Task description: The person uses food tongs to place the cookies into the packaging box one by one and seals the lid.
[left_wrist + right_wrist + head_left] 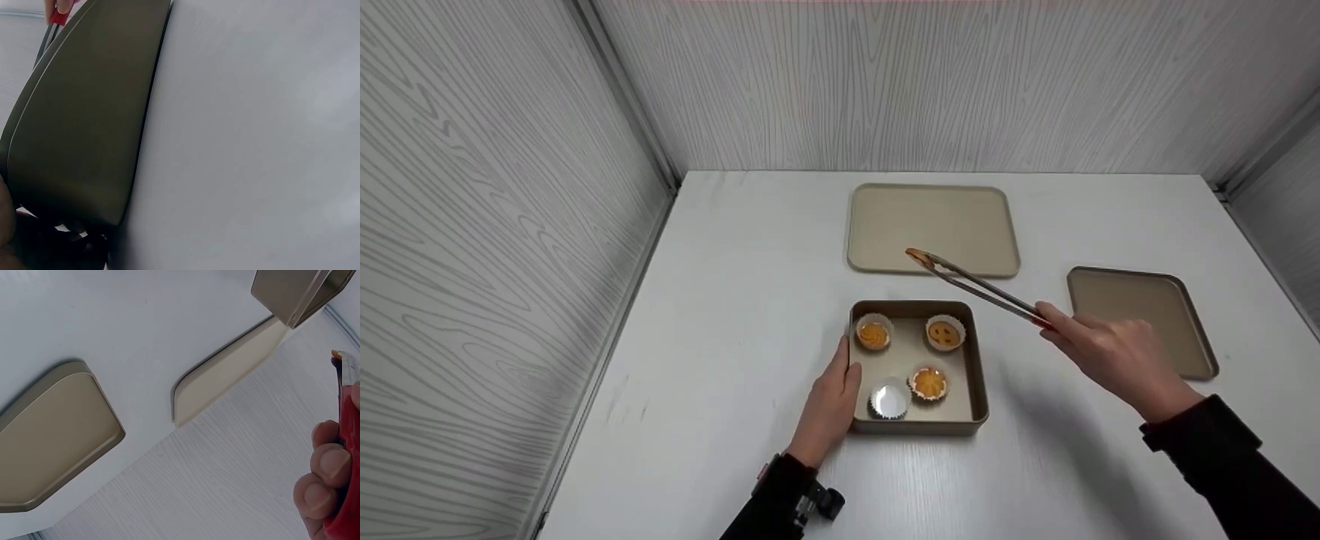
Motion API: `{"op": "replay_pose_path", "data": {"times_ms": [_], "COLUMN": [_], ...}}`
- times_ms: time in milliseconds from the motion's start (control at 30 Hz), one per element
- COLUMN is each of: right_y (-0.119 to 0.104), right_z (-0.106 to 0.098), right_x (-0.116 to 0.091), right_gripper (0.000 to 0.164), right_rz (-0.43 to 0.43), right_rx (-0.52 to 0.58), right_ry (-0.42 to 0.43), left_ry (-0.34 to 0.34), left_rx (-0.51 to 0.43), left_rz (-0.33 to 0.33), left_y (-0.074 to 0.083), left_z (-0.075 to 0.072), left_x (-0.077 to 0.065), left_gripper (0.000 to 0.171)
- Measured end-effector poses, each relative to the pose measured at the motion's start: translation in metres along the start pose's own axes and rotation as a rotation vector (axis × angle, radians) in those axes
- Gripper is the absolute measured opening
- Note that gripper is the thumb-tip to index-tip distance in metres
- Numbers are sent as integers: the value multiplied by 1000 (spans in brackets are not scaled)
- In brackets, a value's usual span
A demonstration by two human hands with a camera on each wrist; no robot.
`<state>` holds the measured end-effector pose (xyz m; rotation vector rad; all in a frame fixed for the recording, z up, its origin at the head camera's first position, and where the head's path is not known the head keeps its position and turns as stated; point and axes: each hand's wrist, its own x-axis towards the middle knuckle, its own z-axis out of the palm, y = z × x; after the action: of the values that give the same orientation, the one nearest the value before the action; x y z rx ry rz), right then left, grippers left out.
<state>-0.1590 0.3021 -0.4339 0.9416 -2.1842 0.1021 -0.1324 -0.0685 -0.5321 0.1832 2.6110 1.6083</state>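
A deep square baking pan (913, 428) stands on the table before me. My left hand (826, 401) holds its left wall, thumb at the rim and fingers along the side. Inside lie three orange-topped tarts in paper cups, a swirled tart (873, 334), a tart with dark marks (944, 333) and a petal-patterned tart (928, 383), beside a silvery cup (890, 400). My right hand (1102, 352) grips metal tongs (986, 291) by their red handle (350, 439), above the table right of the pan. The tongs' tip looks orange-brown; whether it pinches something I cannot tell.
A flat beige tray (934, 225) lies behind the pan, under the tongs' tip in the head view. At the right, partly behind my right hand, is a smaller brown tray (1140, 315). White wood-grain panels (855, 90) close in the table's back and sides.
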Motion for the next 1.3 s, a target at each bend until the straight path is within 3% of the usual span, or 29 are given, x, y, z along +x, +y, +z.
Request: {"op": "replay_pose_path", "data": {"times_ms": [333,867,1300], "right_y": [-3,-13,-24], "right_z": [-14,-29,-32], "right_x": [2,-4,-6], "right_gripper": [39,45,44], "right_rz": [-9,-176,-227], "right_rx": [74,201,266], "right_ry": [-26,-95,-145], "left_ry": [-10,-6,-14], "left_rx": [-9,-6,-4], "left_rz": [1,12,9], "left_y": [0,0,0], "left_z": [0,-1,-1], "left_x": [0,0,-1], "left_gripper": [58,58,58]}}
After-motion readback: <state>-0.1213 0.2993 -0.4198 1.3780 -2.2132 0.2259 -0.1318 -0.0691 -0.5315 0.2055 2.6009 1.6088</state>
